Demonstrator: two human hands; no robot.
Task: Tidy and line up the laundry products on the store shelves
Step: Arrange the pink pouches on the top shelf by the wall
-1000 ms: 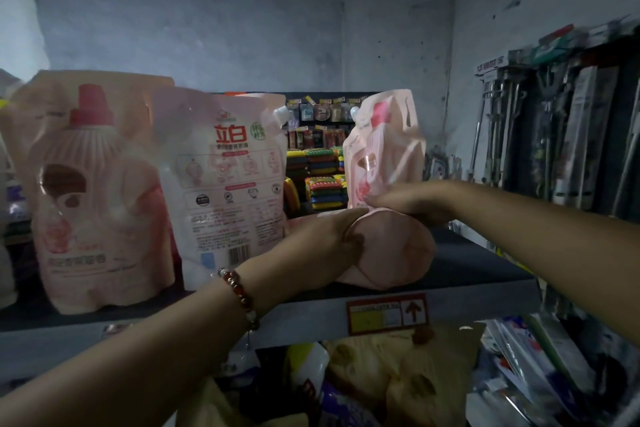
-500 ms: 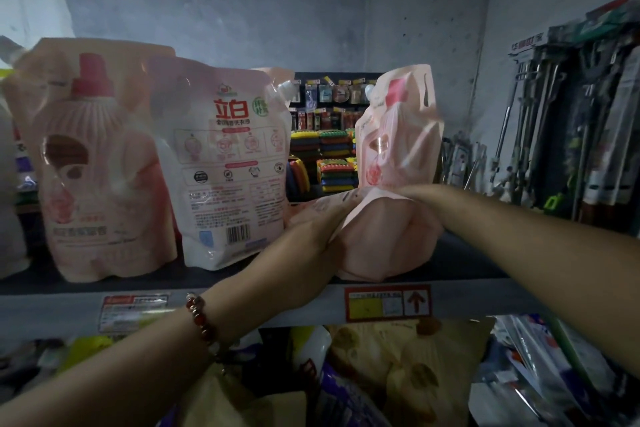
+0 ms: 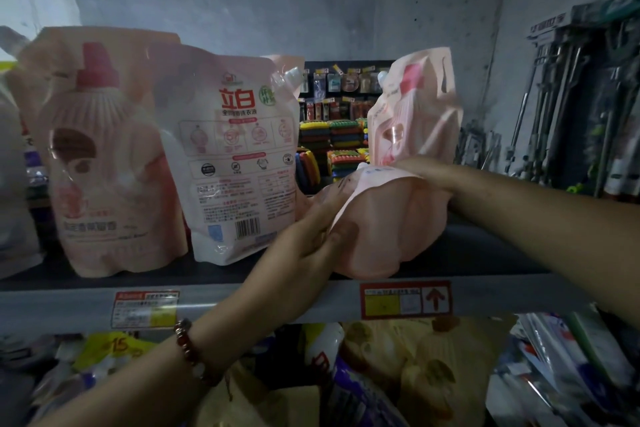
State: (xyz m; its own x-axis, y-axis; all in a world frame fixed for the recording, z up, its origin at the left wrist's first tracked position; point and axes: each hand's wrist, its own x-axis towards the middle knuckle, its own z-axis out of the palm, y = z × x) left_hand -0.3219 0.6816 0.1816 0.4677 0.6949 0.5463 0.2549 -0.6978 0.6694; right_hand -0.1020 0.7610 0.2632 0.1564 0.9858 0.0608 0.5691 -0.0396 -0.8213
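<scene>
A pink detergent refill pouch (image 3: 384,232) lies tipped on the top shelf (image 3: 242,300), its round base facing me. My left hand (image 3: 311,236) grips its left edge, thumb on the base. My right hand (image 3: 424,172) holds its upper right side, fingers partly hidden behind it. Behind it a second pink pouch (image 3: 412,107) stands upright. To the left stand a white-backed pouch with a barcode (image 3: 235,156) and a large pink pouch with a bottle picture (image 3: 104,156).
Price tags (image 3: 405,298) hang on the shelf's front rail. Below, yellow and purple bags (image 3: 398,374) fill the lower shelf. Mop handles and hanging tools (image 3: 581,97) crowd the right. Colourful sponges (image 3: 329,146) show behind the shelf gap.
The tipped pouch's base has lifted and turned more toward me, and its near edge has folded up between my hands. My left hand slid up the edge. The camera moved closer.
</scene>
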